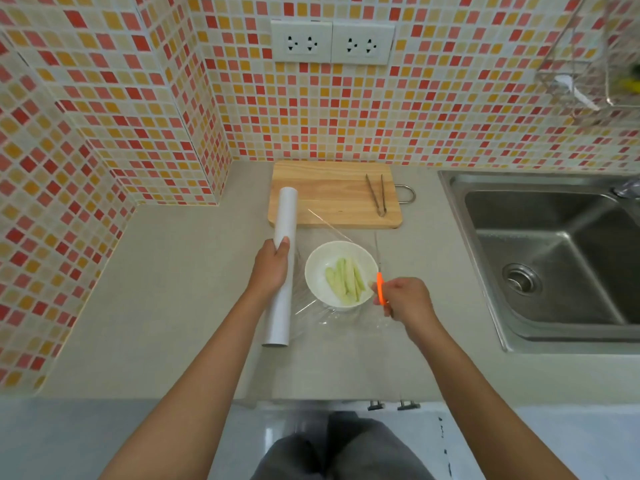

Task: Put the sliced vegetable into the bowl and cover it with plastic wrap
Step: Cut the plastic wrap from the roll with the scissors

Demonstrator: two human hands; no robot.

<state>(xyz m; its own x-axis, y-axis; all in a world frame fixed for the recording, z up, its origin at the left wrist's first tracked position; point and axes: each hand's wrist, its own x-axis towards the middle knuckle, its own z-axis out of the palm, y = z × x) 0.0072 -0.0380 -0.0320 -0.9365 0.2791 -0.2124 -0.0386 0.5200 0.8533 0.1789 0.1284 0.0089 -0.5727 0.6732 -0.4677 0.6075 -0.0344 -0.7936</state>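
A white bowl (pixel 318 268) stands on the counter and holds several pale green vegetable slices (pixel 344 280). A clear sheet of plastic wrap (pixel 332 315) stretches from the white roll (pixel 282 268) across the bowl. My left hand (pixel 272 270) grips the roll at its middle, just left of the bowl. My right hand (pixel 407 299) holds an orange-handled knife (pixel 380 287) at the bowl's right rim, its thin blade pointing away from me along the edge of the film.
A wooden cutting board (pixel 332 195) with metal tongs (pixel 376 194) lies behind the bowl. A steel sink (pixel 554 251) takes up the right side. Tiled walls stand at the back and left, with sockets (pixel 332 41) above. A dish rack (pixel 588 60) hangs upper right.
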